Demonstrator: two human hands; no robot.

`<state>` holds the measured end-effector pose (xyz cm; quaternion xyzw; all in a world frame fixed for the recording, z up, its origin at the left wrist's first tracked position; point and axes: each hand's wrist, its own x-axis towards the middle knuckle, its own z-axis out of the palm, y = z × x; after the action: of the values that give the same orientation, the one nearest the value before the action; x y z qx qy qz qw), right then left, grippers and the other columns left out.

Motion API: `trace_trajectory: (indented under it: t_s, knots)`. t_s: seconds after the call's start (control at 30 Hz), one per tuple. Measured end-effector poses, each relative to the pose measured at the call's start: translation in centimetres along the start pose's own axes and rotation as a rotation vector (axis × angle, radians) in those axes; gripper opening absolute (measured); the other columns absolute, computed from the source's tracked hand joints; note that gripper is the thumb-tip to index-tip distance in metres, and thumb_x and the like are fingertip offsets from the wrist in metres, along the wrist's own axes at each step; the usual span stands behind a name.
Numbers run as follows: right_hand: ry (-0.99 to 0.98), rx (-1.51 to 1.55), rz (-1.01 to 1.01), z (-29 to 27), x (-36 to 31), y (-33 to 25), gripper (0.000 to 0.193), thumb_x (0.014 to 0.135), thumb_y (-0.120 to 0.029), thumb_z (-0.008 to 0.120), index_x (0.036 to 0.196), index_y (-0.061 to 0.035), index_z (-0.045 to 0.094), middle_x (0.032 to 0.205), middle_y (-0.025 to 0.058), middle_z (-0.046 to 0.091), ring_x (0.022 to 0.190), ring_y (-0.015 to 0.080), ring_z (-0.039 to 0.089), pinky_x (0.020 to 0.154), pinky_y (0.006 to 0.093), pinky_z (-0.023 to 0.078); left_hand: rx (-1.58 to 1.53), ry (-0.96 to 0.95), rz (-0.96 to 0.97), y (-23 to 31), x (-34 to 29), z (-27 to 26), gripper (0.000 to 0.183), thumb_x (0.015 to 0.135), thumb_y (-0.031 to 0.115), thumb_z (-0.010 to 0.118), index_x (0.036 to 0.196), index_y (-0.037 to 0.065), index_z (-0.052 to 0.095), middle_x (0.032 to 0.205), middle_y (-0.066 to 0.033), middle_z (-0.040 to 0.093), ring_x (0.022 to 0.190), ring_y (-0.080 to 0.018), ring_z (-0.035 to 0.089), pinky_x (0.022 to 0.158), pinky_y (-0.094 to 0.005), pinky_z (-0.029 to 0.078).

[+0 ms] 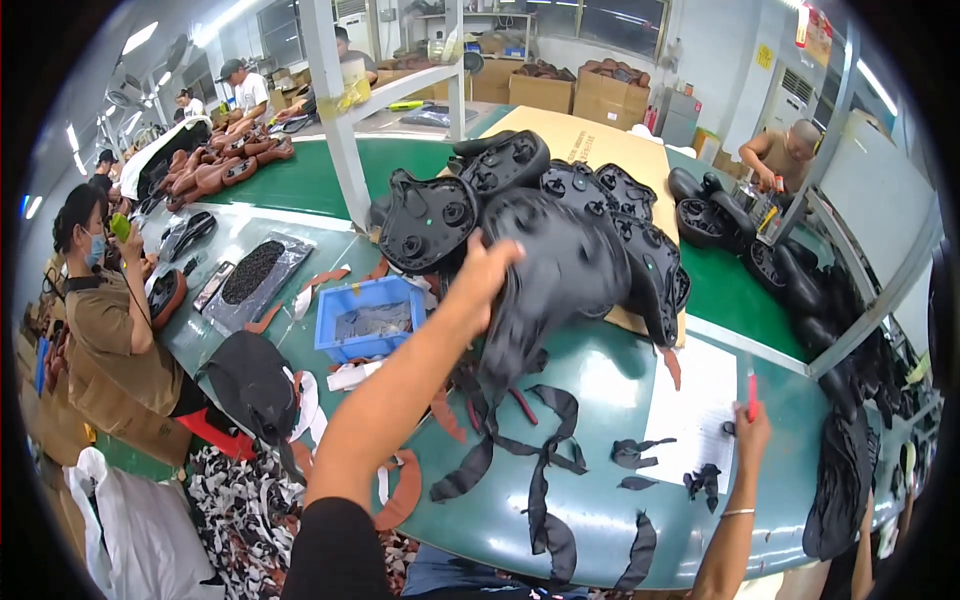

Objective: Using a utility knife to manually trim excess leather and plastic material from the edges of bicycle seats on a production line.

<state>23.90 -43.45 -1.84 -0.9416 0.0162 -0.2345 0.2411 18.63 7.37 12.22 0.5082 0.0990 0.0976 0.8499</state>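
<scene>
My left hand (488,268) grips the edge of a black padded part (560,250), which is smeared by motion. It is held over a pile of similar black parts (425,215) that show hard undersides with round fittings. My right hand (752,430) is closed around a slim pink-red pen-like tool (752,392), its exact kind unclear. That hand is over the right edge of a white sheet (695,400) on the green table (600,375). Black fabric strips (545,480) and small dark scraps (707,482) lie in front of me.
A blue bin (368,318) with grey pieces stands left of my forearm, near a black cap (258,385). Cardboard (590,140) lies under the pile. More black parts (810,300) line the right side. A co-worker (115,310) stands left; another person (785,160) works at far right.
</scene>
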Motion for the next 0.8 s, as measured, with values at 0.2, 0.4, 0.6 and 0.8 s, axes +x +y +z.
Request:
trace_trajectory:
  t_s: [0.2,0.4,0.6,0.8]
  knots:
    - [-0.194,0.362,0.061,0.9,-6.3,-11.2,0.030,0.081,-0.021,0.070,0.101,-0.0018,0.057,0.070,0.0061,0.052,0.064,0.0176,0.053,0.058,0.0332,0.041,0.431,0.420,0.474,0.6,8.6,-5.2,0.079,0.086,0.033,0.064,0.139,-0.001,0.016,0.134,-0.0252,0.034,0.120,-0.0343,0.043,0.097,-0.0416,0.040]
    - [-0.566,1.070,0.171,0.0,-12.1,-24.6,0.054,0.096,-0.050,0.039,0.133,-0.0105,0.041,0.066,0.0018,0.055,0.048,0.0059,0.048,0.042,0.0180,0.038,0.696,-0.321,0.263,-9.9,-9.7,-1.6,0.042,0.090,0.037,0.059,0.109,0.000,0.052,0.101,-0.0108,0.058,0.093,-0.0210,0.056,0.084,-0.0336,0.045]
    - [-0.580,0.560,-0.562,4.9,-16.5,-34.4,0.042,0.087,-0.037,0.059,0.112,-0.0032,0.055,0.079,0.0143,0.060,0.070,0.0313,0.059,0.059,0.0367,0.047,0.163,-0.004,0.046,-14.1,-19.3,-6.3,0.036,0.098,0.032,0.047,0.119,0.003,0.047,0.103,-0.0071,0.058,0.092,-0.0099,0.055,0.082,-0.0262,0.045]
    - [-0.343,0.044,-0.749,11.2,-16.3,-35.0,0.052,0.074,-0.049,0.067,0.096,-0.0031,0.058,0.100,0.0174,0.054,0.089,0.0329,0.058,0.065,0.0448,0.049,-0.063,0.304,0.021,-12.0,-22.5,-8.5,0.029,0.097,0.028,0.049,0.111,0.003,0.046,0.089,-0.0090,0.059,0.078,-0.0199,0.064,0.073,-0.0302,0.051]
